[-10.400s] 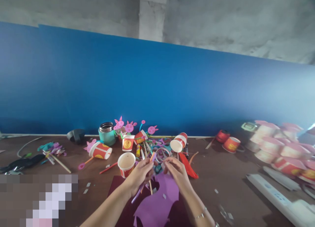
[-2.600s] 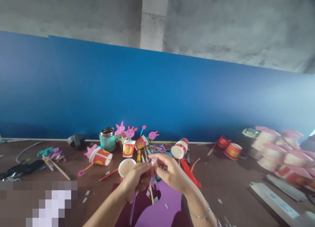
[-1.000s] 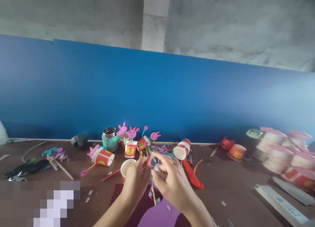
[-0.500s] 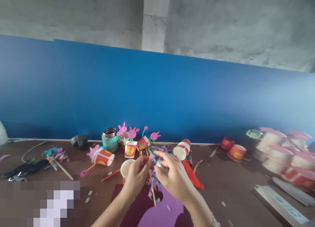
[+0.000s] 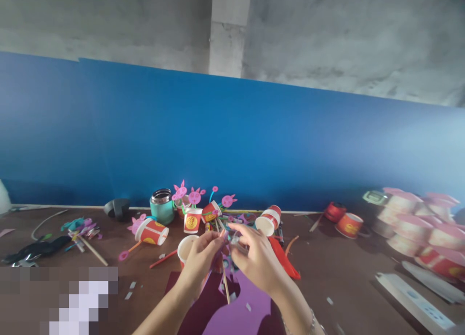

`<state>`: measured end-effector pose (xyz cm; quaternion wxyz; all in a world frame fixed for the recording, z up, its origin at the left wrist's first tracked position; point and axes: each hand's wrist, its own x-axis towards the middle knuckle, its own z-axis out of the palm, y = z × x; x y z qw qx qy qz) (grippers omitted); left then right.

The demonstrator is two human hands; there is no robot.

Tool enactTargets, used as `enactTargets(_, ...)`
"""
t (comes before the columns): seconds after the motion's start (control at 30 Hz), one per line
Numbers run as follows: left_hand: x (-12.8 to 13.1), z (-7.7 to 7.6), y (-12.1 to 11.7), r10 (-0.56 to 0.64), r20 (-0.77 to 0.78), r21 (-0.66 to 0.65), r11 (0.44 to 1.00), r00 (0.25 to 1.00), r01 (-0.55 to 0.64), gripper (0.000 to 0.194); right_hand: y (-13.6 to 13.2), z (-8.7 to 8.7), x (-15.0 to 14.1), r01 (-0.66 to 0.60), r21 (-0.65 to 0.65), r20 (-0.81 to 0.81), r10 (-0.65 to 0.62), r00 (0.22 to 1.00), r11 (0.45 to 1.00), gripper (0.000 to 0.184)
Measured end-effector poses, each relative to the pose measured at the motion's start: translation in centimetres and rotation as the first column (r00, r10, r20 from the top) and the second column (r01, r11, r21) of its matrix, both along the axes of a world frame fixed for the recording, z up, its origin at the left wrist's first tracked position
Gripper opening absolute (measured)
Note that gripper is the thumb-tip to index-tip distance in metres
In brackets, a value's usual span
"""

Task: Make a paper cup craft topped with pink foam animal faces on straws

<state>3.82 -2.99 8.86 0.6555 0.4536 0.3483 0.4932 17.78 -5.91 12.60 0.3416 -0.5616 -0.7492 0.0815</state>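
Note:
My left hand [image 5: 203, 257] is closed in a pinch on a thin purple strip [image 5: 207, 279]. An orange and purple end [image 5: 225, 234] shows at its fingertips. Close by on the right, my right hand [image 5: 256, 257] has its fingers curled round a clear, shiny roll of tape [image 5: 238, 240], mostly hidden by the fingers. Below both hands lie a cut purple sheet [image 5: 247, 301] and a thin wooden stick [image 5: 225, 281], over a dark red sheet [image 5: 181, 306]. A white-lined paper cup [image 5: 185, 248] stands behind my left hand, partly covered by it.
Red paper cups with pink pig-like cut-outs [image 5: 194, 196] stand at the back beside a teal flask [image 5: 162, 210]. A tipped cup [image 5: 268, 222] and a red piece [image 5: 285, 260] lie right of centre. Stacked cups [image 5: 417, 223] and a power strip [image 5: 414, 298] are far right.
Since ten seconds ago, the tape roll has gone from plainly visible to mostly covered by my right fingers. In the last second, the hands have parted slightly at the fingertips.

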Motion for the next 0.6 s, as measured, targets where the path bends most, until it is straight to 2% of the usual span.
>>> enactTargets(0.1, -0.03, -0.05, 0.13, -0.033, -0.015, 0.036, 0.999, 0.999, 0.034, 0.032, 0.10, -0.17, 0.16, -0.025, 0.002, -0.037, 0.025, 0.999, 1.000, 0.039)
enactTargets(0.27, -0.36, -0.22, 0.50, -0.114, 0.087, -0.030, 0.993, 0.990, 0.117, 0.032, 0.36, -0.46, 0.45, -0.120, -0.066, -0.156, 0.108, 0.982, 0.991, 0.039)
enactTargets(0.47, -0.71, -0.02, 0.55, -0.203, 0.049, -0.054, 0.977, 0.978, 0.205, 0.036, 0.34, -0.49, 0.35, -0.206, -0.104, -0.240, 0.176, 0.955, 0.973, 0.040)
enactTargets(0.53, -0.75, -0.12, 0.59, -0.209, 0.035, -0.050, 0.976, 0.977, 0.211, 0.036, 0.31, -0.47, 0.34, -0.208, -0.098, -0.239, 0.180, 0.954, 0.973, 0.040)
enactTargets(0.6, -0.79, -0.20, 0.67, -0.156, -0.032, 0.008, 0.988, 0.987, 0.156, 0.032, 0.32, -0.46, 0.38, -0.195, -0.086, -0.220, 0.172, 0.960, 0.977, 0.039)
